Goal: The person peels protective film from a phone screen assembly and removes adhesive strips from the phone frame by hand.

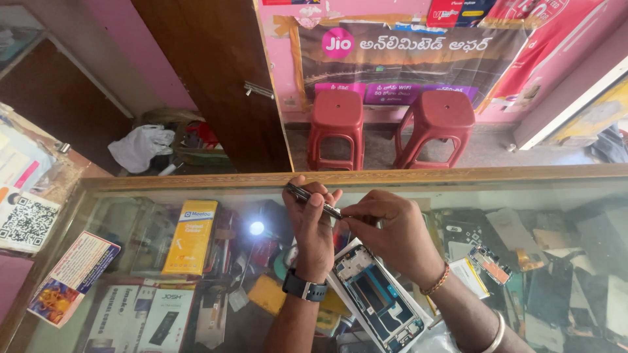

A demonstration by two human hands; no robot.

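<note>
Two dark red stools point(386, 127) stand against a pink wall point(281, 78); a yellow box point(190, 236) lies under the glass, beside a blue-and-silver phone frame point(379, 302).

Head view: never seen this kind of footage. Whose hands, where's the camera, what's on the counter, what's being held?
There is one picture, taken by a camera worn on a person's head and looking down, so both hands are that person's own. The left hand, with a dark watch on its wrist, and the right hand, with bangles on its wrist, together hold a thin metal tool, likely a screwdriver or tweezers; which one is unclear. Below them, an opened phone frame lies on a glass counter. Boxes and phone parts show through the glass. Beyond the counter stand two red stools.
</note>
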